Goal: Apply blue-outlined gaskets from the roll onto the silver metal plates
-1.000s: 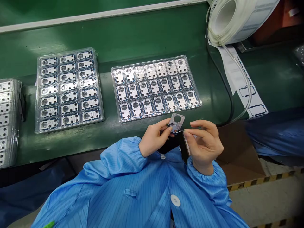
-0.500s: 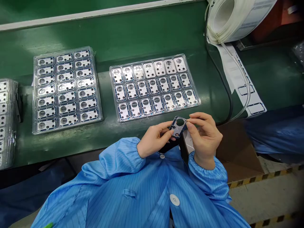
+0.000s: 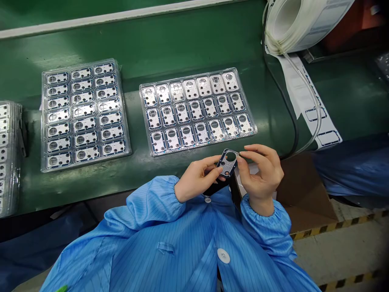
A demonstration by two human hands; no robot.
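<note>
My left hand point(image 3: 197, 178) pinches a small dark metal plate point(image 3: 228, 162) with a round hole by its lower left side. My right hand point(image 3: 261, 170) closes thumb and forefinger on the plate's upper right corner. Both hands hover just in front of the green bench edge, above my blue coat. Directly beyond them lies a clear tray point(image 3: 197, 110) filled with several similar silver plates in three rows. A second clear tray point(image 3: 83, 111) of plates sits further left.
A stack of more trays point(image 3: 9, 154) stands at the left edge. At the upper right is a big roll of white label tape point(image 3: 300, 22), with its strip point(image 3: 316, 109) and a black cable point(image 3: 285, 101) trailing down. A brown cardboard box point(image 3: 304, 194) is at my right.
The plate has turned from its shiny face to a dark face. My right hand rose from below the plate and took its upper right corner.
</note>
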